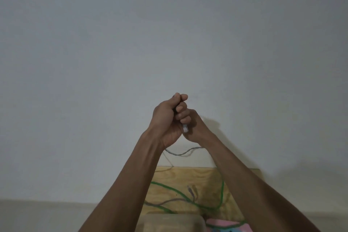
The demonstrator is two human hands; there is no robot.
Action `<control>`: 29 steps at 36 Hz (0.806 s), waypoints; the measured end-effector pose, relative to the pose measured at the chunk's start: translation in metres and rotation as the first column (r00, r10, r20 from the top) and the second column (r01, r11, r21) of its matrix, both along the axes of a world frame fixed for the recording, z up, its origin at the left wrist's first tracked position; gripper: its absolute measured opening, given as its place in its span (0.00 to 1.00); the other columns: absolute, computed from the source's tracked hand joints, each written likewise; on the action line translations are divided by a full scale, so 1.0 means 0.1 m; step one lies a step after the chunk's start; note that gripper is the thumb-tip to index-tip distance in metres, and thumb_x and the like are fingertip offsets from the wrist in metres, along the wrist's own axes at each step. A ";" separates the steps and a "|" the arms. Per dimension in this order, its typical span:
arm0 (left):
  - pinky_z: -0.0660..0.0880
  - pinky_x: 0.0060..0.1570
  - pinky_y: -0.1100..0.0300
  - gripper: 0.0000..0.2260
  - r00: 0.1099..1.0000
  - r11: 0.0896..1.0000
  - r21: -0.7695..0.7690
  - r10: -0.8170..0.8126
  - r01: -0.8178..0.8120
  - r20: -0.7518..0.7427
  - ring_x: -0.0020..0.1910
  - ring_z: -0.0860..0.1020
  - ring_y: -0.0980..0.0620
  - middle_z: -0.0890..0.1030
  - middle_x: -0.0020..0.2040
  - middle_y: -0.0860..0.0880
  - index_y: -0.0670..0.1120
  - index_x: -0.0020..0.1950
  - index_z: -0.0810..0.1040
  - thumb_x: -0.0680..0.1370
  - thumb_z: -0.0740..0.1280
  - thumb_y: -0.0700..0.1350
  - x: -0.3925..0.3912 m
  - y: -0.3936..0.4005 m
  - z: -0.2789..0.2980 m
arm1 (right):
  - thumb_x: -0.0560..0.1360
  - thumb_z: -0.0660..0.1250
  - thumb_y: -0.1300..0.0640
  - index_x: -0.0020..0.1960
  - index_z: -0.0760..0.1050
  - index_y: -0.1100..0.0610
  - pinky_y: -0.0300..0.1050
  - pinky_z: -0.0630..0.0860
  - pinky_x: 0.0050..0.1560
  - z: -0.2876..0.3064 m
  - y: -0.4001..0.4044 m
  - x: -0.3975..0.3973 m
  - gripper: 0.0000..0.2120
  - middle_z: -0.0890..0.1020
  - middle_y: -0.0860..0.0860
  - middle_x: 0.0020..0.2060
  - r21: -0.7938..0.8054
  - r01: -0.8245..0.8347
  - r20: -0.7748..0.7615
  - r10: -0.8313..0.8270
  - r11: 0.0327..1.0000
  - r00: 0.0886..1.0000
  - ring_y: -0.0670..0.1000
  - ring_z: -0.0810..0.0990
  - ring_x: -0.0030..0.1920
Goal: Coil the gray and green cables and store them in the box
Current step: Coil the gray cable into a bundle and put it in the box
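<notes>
Up against the wall, left hand (166, 118) is gripping gray cable (180, 153) by its plug end w/ right hand (192, 128) tucked behind, grip unclear, green cable (169, 189) lying loose on table (207, 177) — prob starting the coil, next needs looping slack.

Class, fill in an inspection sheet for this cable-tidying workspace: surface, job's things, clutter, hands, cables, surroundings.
Surface: pale plywood board against the wall.
Job's things: thin gray cable, clear plug showing between the hands; thin green cable loose on the board; beige box-like edge at the bottom, partly cut off.
Clutter: pink patterned item, unidentifiable.
Hands: left hand grips the gray cable; right hand mostly hidden behind it.
Cables: uncoiled, crossing each other.
Surroundings: plain gray-white wall.
</notes>
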State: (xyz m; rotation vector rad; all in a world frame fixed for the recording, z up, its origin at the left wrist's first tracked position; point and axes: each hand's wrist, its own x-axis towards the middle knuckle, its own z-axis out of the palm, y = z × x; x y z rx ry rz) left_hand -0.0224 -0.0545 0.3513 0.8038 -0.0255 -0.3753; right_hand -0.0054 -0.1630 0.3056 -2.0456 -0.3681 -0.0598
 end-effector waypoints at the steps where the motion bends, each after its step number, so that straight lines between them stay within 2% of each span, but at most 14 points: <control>1: 0.65 0.25 0.64 0.12 1.000 1.000 0.009 -0.001 0.001 0.016 0.25 0.62 0.56 0.65 0.29 0.51 0.42 0.47 0.74 0.86 0.57 0.45 -0.01 0.01 0.00 | 0.79 0.51 0.79 0.34 0.65 0.54 0.29 0.66 0.23 0.02 0.03 0.01 0.24 0.70 0.43 0.21 0.048 0.048 -0.104 -0.043 0.998 0.994 0.40 0.71 0.20; 4: 0.69 0.27 0.62 0.12 0.998 0.999 0.047 0.018 -0.021 0.060 0.26 0.63 0.55 0.66 0.30 0.50 0.43 0.46 0.73 0.86 0.57 0.45 -0.02 0.01 0.01 | 0.78 0.51 0.81 0.39 0.64 0.49 0.27 0.71 0.33 0.10 0.07 -0.03 0.27 0.74 0.38 0.23 0.113 0.026 -0.130 -0.011 0.993 0.991 0.32 0.73 0.24; 5: 0.69 0.27 0.62 0.12 0.997 0.998 0.057 0.025 -0.029 0.068 0.26 0.63 0.55 0.66 0.30 0.50 0.43 0.46 0.73 0.86 0.57 0.45 -0.02 0.00 0.01 | 0.79 0.49 0.80 0.38 0.65 0.49 0.27 0.71 0.33 0.10 0.07 -0.02 0.27 0.73 0.38 0.21 0.116 0.018 -0.119 -0.005 0.993 0.993 0.32 0.73 0.23; 7: 0.66 0.26 0.64 0.11 0.996 0.996 0.083 0.037 -0.043 0.076 0.26 0.62 0.55 0.66 0.29 0.50 0.43 0.45 0.73 0.86 0.57 0.44 -0.02 -0.01 0.00 | 0.80 0.47 0.76 0.29 0.70 0.54 0.29 0.66 0.23 0.09 0.06 -0.03 0.29 0.69 0.43 0.15 0.048 0.013 -0.087 -0.009 0.999 0.996 0.40 0.70 0.18; 8: 0.64 0.25 0.65 0.11 0.996 0.994 0.096 0.047 -0.054 0.077 0.26 0.62 0.56 0.65 0.29 0.51 0.44 0.45 0.73 0.85 0.57 0.44 -0.02 -0.02 -0.01 | 0.80 0.47 0.74 0.26 0.68 0.58 0.30 0.64 0.20 0.09 0.07 -0.04 0.28 0.67 0.46 0.15 0.102 0.018 -0.139 -0.004 0.995 0.990 0.42 0.67 0.16; 10: 0.60 0.23 0.65 0.12 0.994 0.990 0.118 0.074 -0.083 0.075 0.26 0.61 0.56 0.64 0.29 0.51 0.44 0.45 0.73 0.86 0.57 0.45 -0.01 -0.03 -0.03 | 0.79 0.46 0.74 0.30 0.63 0.58 0.33 0.63 0.18 0.09 0.08 -0.01 0.22 0.64 0.48 0.15 0.123 0.026 -0.138 -0.009 0.992 0.990 0.44 0.65 0.16; 13: 0.59 0.21 0.66 0.13 0.993 0.989 0.102 0.100 -0.106 0.065 0.24 0.60 0.57 0.63 0.29 0.52 0.44 0.46 0.75 0.86 0.57 0.47 0.02 -0.03 -0.04 | 0.77 0.52 0.76 0.31 0.63 0.55 0.29 0.64 0.23 0.04 0.01 0.01 0.22 0.68 0.43 0.20 -0.156 0.070 -0.002 -0.071 0.985 0.997 0.44 0.70 0.23; 15: 0.59 0.21 0.65 0.13 0.995 0.994 0.057 0.085 -0.088 0.056 0.24 0.60 0.57 0.63 0.29 0.52 0.43 0.48 0.76 0.86 0.58 0.47 0.02 -0.01 -0.02 | 0.74 0.58 0.75 0.29 0.68 0.45 0.29 0.65 0.29 -0.02 -0.01 0.02 0.27 0.71 0.41 0.22 -0.172 0.117 -0.038 -0.125 0.978 0.991 0.39 0.74 0.27; 17: 0.61 0.23 0.65 0.10 0.995 0.996 0.047 0.067 -0.071 0.072 0.25 0.61 0.56 0.64 0.29 0.51 0.41 0.52 0.76 0.85 0.58 0.45 0.03 0.00 -0.01 | 0.74 0.60 0.71 0.26 0.69 0.45 0.39 0.65 0.34 -0.09 0.00 0.04 0.26 0.73 0.42 0.22 -0.183 0.151 -0.052 -0.163 0.972 0.985 0.43 0.71 0.28; 19: 0.64 0.25 0.64 0.08 0.992 0.995 0.061 0.079 -0.085 0.102 0.26 0.64 0.55 0.67 0.30 0.50 0.40 0.56 0.76 0.85 0.59 0.42 0.02 0.01 0.00 | 0.75 0.61 0.70 0.31 0.67 0.45 0.44 0.65 0.37 -0.11 0.03 -0.01 0.23 0.73 0.46 0.29 -0.182 0.137 -0.011 -0.141 0.974 0.990 0.47 0.69 0.32; 21: 0.69 0.29 0.62 0.07 0.987 0.990 0.051 0.121 -0.128 0.108 0.28 0.68 0.54 0.71 0.31 0.49 0.40 0.57 0.76 0.85 0.59 0.40 0.03 0.04 -0.01 | 0.78 0.62 0.68 0.35 0.70 0.49 0.41 0.69 0.38 -0.12 0.03 -0.07 0.18 0.76 0.49 0.33 -0.216 0.092 0.014 -0.091 0.972 0.996 0.49 0.75 0.35; 23: 0.71 0.32 0.60 0.07 0.976 0.979 0.065 0.182 -0.191 0.122 0.29 0.71 0.53 0.74 0.33 0.49 0.41 0.55 0.75 0.85 0.58 0.40 0.09 0.10 -0.04 | 0.80 0.62 0.60 0.37 0.72 0.44 0.41 0.75 0.43 -0.11 0.02 -0.13 0.16 0.80 0.44 0.33 -0.237 0.052 0.007 -0.052 0.970 0.999 0.44 0.79 0.38; 25: 0.72 0.34 0.60 0.07 0.962 0.961 0.138 0.215 -0.239 0.171 0.32 0.74 0.52 0.77 0.34 0.49 0.42 0.52 0.75 0.85 0.59 0.41 0.15 0.18 -0.09 | 0.79 0.61 0.52 0.40 0.75 0.40 0.50 0.78 0.50 -0.12 -0.01 -0.17 0.11 0.82 0.42 0.35 -0.264 0.017 -0.035 -0.027 0.964 0.999 0.45 0.81 0.42; 29: 0.79 0.35 0.61 0.09 0.927 0.908 0.284 0.221 -0.309 0.303 0.39 0.84 0.52 0.84 0.41 0.47 0.41 0.50 0.75 0.86 0.58 0.42 0.21 0.29 -0.18 | 0.76 0.65 0.46 0.52 0.81 0.43 0.52 0.79 0.53 -0.06 -0.07 -0.20 0.08 0.85 0.42 0.37 -0.301 -0.015 -0.061 -0.003 0.953 0.998 0.45 0.83 0.43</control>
